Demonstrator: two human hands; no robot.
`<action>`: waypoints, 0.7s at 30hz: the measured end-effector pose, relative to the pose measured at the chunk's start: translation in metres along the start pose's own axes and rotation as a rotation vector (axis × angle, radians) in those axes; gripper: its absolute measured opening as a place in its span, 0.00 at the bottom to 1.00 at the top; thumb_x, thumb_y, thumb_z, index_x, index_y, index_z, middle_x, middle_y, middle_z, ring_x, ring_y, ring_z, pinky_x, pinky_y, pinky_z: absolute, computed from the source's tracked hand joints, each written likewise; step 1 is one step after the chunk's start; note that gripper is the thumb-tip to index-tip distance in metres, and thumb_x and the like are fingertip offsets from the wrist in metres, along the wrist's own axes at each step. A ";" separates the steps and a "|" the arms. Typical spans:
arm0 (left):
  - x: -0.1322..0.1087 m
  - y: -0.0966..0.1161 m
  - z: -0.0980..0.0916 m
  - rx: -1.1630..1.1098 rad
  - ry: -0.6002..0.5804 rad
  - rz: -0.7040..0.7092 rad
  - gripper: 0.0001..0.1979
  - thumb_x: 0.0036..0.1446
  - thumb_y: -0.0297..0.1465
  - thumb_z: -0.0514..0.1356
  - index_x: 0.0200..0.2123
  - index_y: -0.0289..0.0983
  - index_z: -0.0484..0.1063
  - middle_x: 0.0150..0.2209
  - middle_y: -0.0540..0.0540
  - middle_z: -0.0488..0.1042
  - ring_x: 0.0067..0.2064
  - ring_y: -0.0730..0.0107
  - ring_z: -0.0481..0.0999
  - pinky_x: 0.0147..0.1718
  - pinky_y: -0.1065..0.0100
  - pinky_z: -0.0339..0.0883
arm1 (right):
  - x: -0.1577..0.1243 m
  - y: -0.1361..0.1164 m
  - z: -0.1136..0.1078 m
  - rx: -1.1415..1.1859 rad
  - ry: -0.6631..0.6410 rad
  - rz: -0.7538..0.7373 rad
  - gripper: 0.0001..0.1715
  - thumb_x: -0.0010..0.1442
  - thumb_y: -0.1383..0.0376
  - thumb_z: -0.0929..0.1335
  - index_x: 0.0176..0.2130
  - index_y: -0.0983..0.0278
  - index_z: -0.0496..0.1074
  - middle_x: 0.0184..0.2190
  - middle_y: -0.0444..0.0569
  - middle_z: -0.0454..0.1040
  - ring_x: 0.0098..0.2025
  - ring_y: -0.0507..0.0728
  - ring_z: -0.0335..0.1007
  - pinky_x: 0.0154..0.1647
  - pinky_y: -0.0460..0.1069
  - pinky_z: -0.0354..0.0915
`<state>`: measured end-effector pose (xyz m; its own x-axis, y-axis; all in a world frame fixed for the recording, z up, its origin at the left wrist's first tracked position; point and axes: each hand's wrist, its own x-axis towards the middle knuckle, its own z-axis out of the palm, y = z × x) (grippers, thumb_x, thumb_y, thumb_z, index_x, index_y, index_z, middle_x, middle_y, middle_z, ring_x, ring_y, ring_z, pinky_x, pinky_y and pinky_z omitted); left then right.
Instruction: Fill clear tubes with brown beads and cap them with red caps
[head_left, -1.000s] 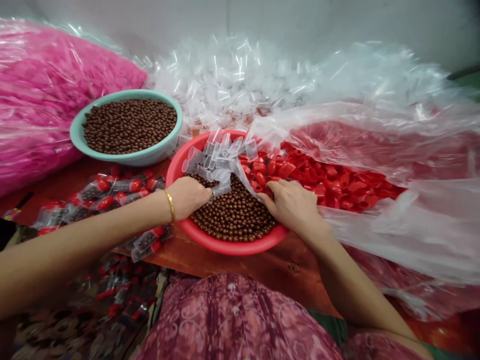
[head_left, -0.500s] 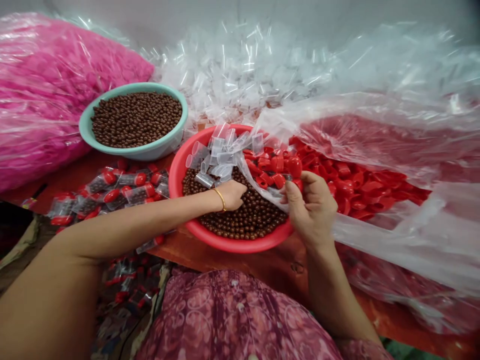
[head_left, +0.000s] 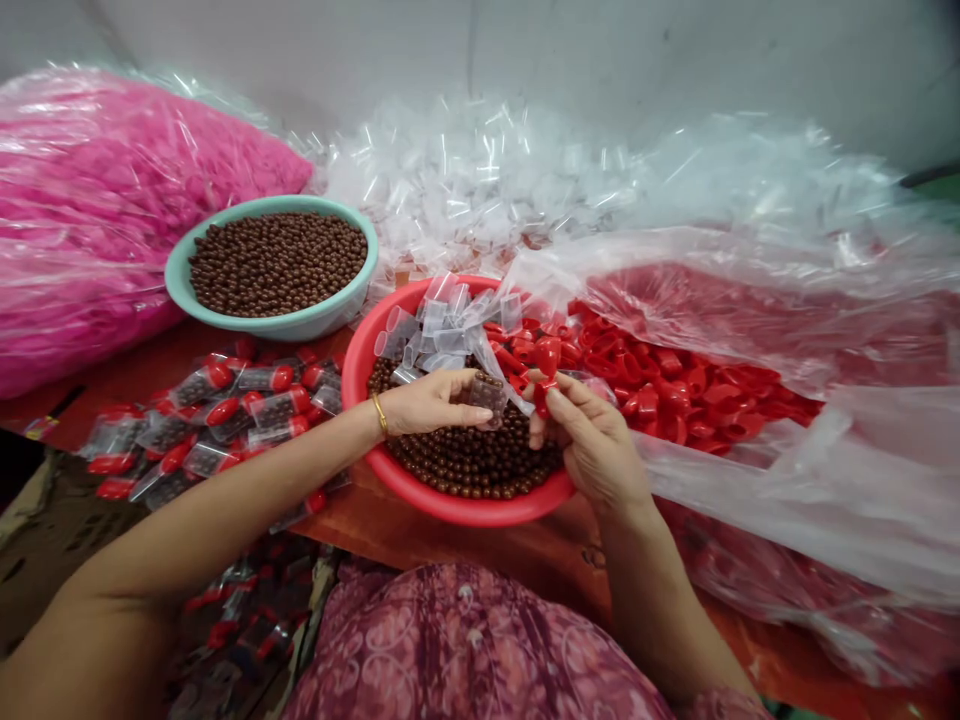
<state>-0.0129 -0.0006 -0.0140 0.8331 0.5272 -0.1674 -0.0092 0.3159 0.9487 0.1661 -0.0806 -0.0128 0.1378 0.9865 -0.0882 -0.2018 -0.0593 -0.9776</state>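
My left hand (head_left: 435, 405), with a gold bangle at the wrist, is closed on a clear plastic tube (head_left: 487, 397) filled with brown balls. Close by on the right, my right hand (head_left: 589, 430) pinches a red plastic cap (head_left: 545, 392) between thumb and fingers. Tube and cap are apart. Both hands are over a red basin (head_left: 465, 512) of brown chocolate-like balls (head_left: 472, 465). Empty clear tubes (head_left: 442, 325) lie at the basin's back left. Loose red caps (head_left: 660, 385) spill from a plastic bag (head_left: 765, 300) on the right, some reaching over the basin's rim.
A pale green basin (head_left: 367, 270) of similar balls stands at the back left, beside a large bag of pink pieces (head_left: 135, 200). Filled, red-capped tubes (head_left: 217, 410) are heaped left of the red basin. Bags of clear tubes (head_left: 487, 180) line the wall.
My left hand has come up out of the balls with a filled tube. My right hand has moved left and now shows a red cap. The view has tilted up slightly.
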 end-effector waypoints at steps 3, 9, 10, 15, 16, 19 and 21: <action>-0.001 0.000 0.001 -0.042 0.018 -0.053 0.19 0.44 0.37 0.69 0.36 0.33 0.69 0.30 0.50 0.73 0.32 0.76 0.73 0.36 0.70 0.68 | 0.003 0.003 0.004 -0.038 -0.029 -0.004 0.17 0.51 0.54 0.71 0.38 0.61 0.71 0.32 0.43 0.73 0.23 0.46 0.64 0.20 0.43 0.62; -0.006 0.004 -0.005 -0.109 0.067 -0.176 0.18 0.48 0.37 0.66 0.37 0.34 0.66 0.34 0.46 0.77 0.32 0.74 0.77 0.33 0.73 0.68 | 0.009 0.013 0.002 -0.193 0.062 -0.098 0.13 0.52 0.57 0.71 0.35 0.62 0.73 0.30 0.42 0.70 0.25 0.46 0.61 0.24 0.42 0.61; -0.006 0.004 -0.005 -0.104 0.079 -0.191 0.18 0.48 0.37 0.66 0.36 0.34 0.65 0.33 0.47 0.77 0.31 0.75 0.77 0.32 0.74 0.67 | 0.010 0.012 0.003 -0.204 0.077 -0.112 0.13 0.51 0.57 0.71 0.35 0.62 0.73 0.29 0.41 0.70 0.23 0.45 0.58 0.22 0.41 0.59; -0.005 0.003 -0.004 -0.053 0.112 -0.250 0.17 0.49 0.39 0.65 0.35 0.35 0.63 0.29 0.48 0.76 0.25 0.77 0.75 0.23 0.78 0.63 | 0.013 0.003 0.010 0.027 0.071 -0.023 0.16 0.48 0.55 0.72 0.32 0.62 0.68 0.14 0.33 0.60 0.12 0.43 0.46 0.11 0.40 0.47; -0.005 0.003 -0.004 -0.046 0.114 -0.253 0.17 0.49 0.39 0.65 0.34 0.35 0.63 0.28 0.49 0.76 0.24 0.77 0.75 0.22 0.78 0.63 | 0.012 0.002 0.011 0.063 0.060 -0.007 0.16 0.47 0.55 0.72 0.31 0.62 0.67 0.12 0.33 0.59 0.11 0.44 0.47 0.11 0.41 0.49; -0.006 0.005 -0.004 -0.055 0.099 -0.254 0.18 0.48 0.40 0.65 0.35 0.35 0.62 0.28 0.49 0.75 0.23 0.77 0.74 0.21 0.77 0.63 | 0.009 0.001 0.012 0.075 0.066 -0.014 0.16 0.47 0.56 0.72 0.29 0.62 0.65 0.11 0.35 0.63 0.12 0.47 0.58 0.14 0.41 0.57; -0.006 0.007 -0.006 -0.084 0.085 -0.249 0.19 0.47 0.40 0.65 0.35 0.35 0.63 0.28 0.50 0.75 0.22 0.78 0.73 0.20 0.77 0.63 | 0.006 0.003 0.011 0.056 0.093 -0.035 0.16 0.48 0.57 0.72 0.28 0.62 0.64 0.12 0.37 0.67 0.13 0.47 0.63 0.16 0.41 0.60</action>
<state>-0.0215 0.0025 -0.0082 0.7661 0.4884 -0.4178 0.1414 0.5061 0.8508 0.1561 -0.0727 -0.0139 0.2348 0.9692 -0.0737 -0.2483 -0.0135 -0.9686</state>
